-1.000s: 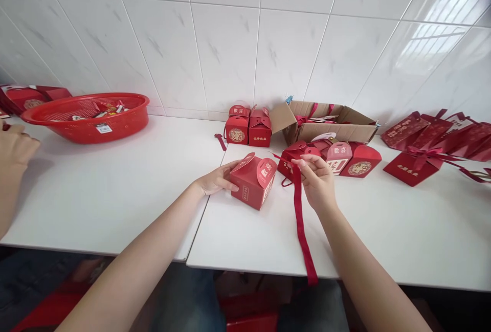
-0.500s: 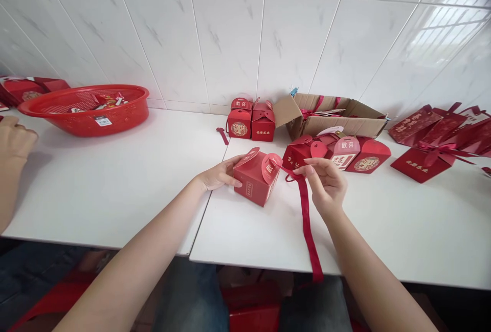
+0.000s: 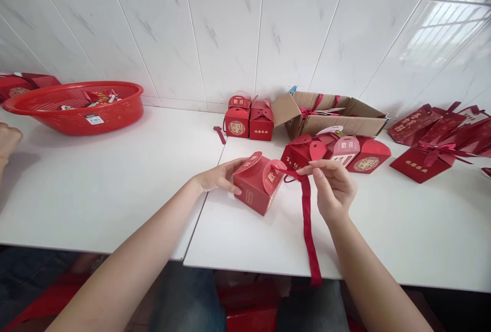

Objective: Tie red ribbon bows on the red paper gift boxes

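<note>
A red gift box (image 3: 255, 189) with rounded top flaps and gold lettering stands tilted near the table's front. My left hand (image 3: 220, 176) is closed around its left side, thumb on the near face and the other fingers hidden behind it. From the flap on the right a dark red ribbon (image 3: 308, 224) stretches to my right hand (image 3: 333, 186), which pinches it between thumb and fingertips. The ribbon's loose length hangs down over the table's front edge. Just behind my right hand are more red boxes (image 3: 370, 158).
At the back left is a red plastic basket (image 3: 126, 112) with small wrapped items. An open cardboard box (image 3: 339, 123) stands by the wall, beside two small red boxes (image 3: 238, 122). A ribbon-tied box (image 3: 420, 164) is on the right. Another person's hand (image 3: 8, 140) shows far left.
My right hand has moved slightly to the right, drawing the ribbon out from the box. The view has shifted a little, and the other person's hand shows less at the left edge.
</note>
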{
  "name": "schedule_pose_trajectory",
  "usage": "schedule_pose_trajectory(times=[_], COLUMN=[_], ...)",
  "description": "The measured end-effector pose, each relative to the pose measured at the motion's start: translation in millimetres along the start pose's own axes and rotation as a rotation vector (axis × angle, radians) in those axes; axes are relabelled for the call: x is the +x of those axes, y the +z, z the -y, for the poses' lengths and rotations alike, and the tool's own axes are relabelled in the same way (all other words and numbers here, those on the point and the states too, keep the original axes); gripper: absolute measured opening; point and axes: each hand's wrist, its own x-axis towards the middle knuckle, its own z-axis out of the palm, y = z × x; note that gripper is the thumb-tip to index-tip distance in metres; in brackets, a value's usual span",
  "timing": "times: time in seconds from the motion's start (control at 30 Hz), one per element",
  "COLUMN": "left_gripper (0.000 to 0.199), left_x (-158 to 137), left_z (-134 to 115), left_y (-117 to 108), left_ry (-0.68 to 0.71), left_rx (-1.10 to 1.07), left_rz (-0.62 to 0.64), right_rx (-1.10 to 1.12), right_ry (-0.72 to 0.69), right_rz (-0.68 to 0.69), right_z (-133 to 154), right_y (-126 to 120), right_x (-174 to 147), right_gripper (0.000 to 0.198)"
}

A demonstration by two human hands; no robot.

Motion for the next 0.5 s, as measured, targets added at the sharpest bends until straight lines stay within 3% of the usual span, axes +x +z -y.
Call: schedule_pose_trajectory(times=[0.5], left_gripper=[0.096], left_x=[0.7], left_z=[-4.5], left_y=[6.3], left_ry=[0.001], left_rx=[0.006], left_rz=[-0.013], right_rx=[0.025], right_ry=[-0.116], right_rz=[0.068], right_z=[5.9], right_y=[-1.0], right_x=[-2.9], right_gripper=[0.017])
